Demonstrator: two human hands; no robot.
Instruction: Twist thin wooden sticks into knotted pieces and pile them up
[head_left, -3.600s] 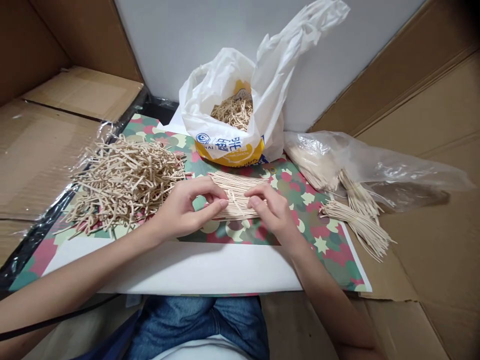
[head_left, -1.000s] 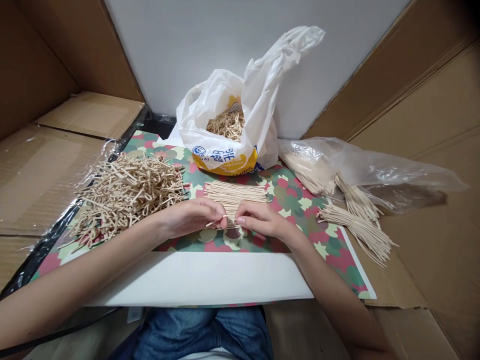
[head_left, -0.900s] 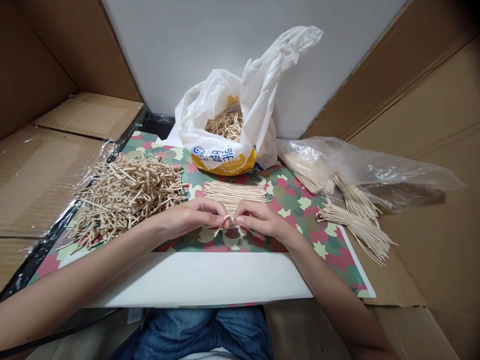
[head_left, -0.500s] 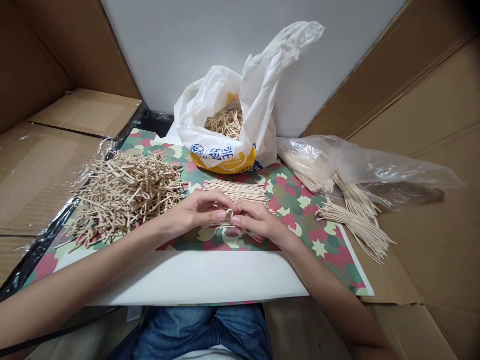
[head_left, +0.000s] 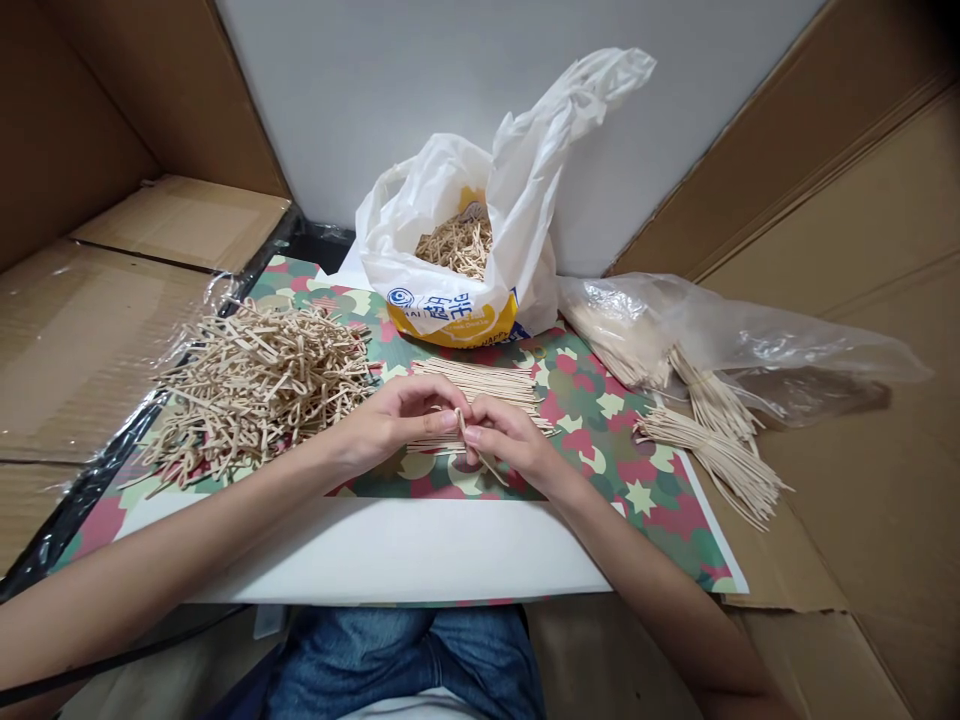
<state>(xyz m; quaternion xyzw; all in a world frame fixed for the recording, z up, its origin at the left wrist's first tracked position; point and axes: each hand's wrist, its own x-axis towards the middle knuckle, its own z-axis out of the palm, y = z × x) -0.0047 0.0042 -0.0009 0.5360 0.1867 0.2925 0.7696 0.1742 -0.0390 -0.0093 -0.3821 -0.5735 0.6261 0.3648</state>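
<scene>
One pale strand [head_left: 493, 471] takes ctr. frame, bent over at the top w/ its tail slanting to lower right, held btwn. two hands. The L hand [head_left: 405, 412] arches, thumb and forefinger pinched on the bend; the R hand [head_left: 511, 437], fingers curled, grips the strand just beside it. Behind lies a row of straight strands [head_left: 484, 376] on a camo-print desk [head_left: 664, 500]. A heap of bent pcs. [head_left: 262, 390] sits at left, a white bag [head_left: 525, 265] w/ more pcs. at upper ctr., tied bundles [head_left: 724, 460] and a clear bag [head_left: 765, 320] at right. Step in hand: apparently shaping the loop. The next move seems to call for a firm R pinch while L fingers guide the bend. Can't tell if it's knotted.
</scene>
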